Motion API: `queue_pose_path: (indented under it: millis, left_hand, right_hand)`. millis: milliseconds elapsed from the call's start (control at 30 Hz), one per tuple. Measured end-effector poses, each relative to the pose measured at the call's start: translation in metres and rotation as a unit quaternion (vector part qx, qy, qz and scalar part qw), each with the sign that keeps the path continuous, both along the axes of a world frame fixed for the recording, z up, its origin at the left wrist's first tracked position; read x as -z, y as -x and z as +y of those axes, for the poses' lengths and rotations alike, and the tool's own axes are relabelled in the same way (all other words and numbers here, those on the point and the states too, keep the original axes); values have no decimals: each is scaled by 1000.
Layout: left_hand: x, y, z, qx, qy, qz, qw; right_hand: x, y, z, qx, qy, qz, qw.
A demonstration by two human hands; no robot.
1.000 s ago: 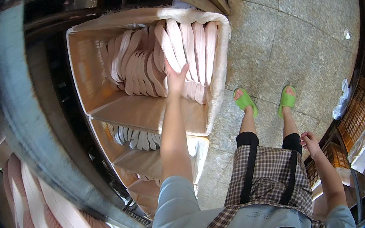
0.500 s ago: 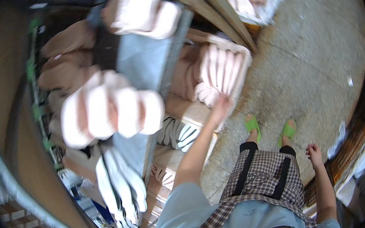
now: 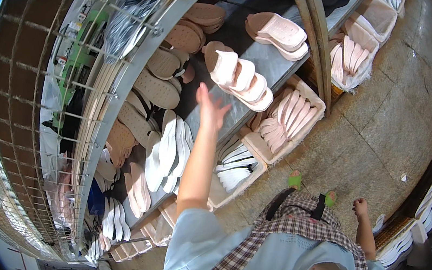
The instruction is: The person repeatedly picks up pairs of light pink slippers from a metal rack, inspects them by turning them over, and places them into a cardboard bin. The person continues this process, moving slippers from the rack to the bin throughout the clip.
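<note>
My left hand (image 3: 211, 107) is raised with its fingers spread and holds nothing. It hovers just left of a stack of pale pink shoe soles (image 3: 241, 77) lying on a grey metal shelf (image 3: 271, 59). A second pile of pink soles (image 3: 276, 30) lies further right on the same shelf. My right hand (image 3: 360, 207) hangs low at my side with its fingers curled, and nothing shows in it.
Tan soles (image 3: 164, 71) and white soles (image 3: 166, 150) fill the shelf to the left. Open boxes of pink soles (image 3: 285, 120) and white soles (image 3: 236, 165) stand below on the stone floor (image 3: 387, 112). A metal upright (image 3: 310, 19) and wire mesh (image 3: 21, 106) frame the rack.
My view has swung up from the floor boxes to the shelf. My left hand has risen from the box of pink soles to the shelf's pink stack.
</note>
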State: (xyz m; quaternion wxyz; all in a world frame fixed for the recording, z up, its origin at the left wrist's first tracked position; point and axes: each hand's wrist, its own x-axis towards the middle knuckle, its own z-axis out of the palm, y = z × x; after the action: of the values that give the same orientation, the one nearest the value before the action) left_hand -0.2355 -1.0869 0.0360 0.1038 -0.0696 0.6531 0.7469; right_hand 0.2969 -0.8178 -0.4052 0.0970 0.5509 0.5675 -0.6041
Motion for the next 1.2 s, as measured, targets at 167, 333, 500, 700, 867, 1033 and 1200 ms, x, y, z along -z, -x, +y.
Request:
queue_pose_path:
  millis: [167, 333, 500, 700, 867, 1033, 1200]
  left_hand:
    - [16, 44, 37, 154, -54, -32, 986]
    - [14, 50, 70, 165, -48, -27, 985]
    - [26, 82, 75, 72, 21, -59, 995]
    - [79, 216, 29, -91, -128, 25, 987]
    - [99, 329, 13, 17, -301, 60, 951]
    - [94, 348, 18, 70, -355, 178, 915]
    - [89, 358, 26, -40, -308, 185, 932]
  right_hand:
    - [-38, 27, -1, 21, -12, 23, 999]
    - [-45, 39, -13, -49, -36, -56, 997]
    - [-23, 54, -25, -82, -73, -47, 993]
    - [-21, 80, -49, -28, -52, 15, 998]
    - [-37, 90, -74, -2, -48, -12, 999]
    - [-40, 85, -100, -15, -35, -76, 996]
    - [-33, 84, -104, -41, -20, -102, 994]
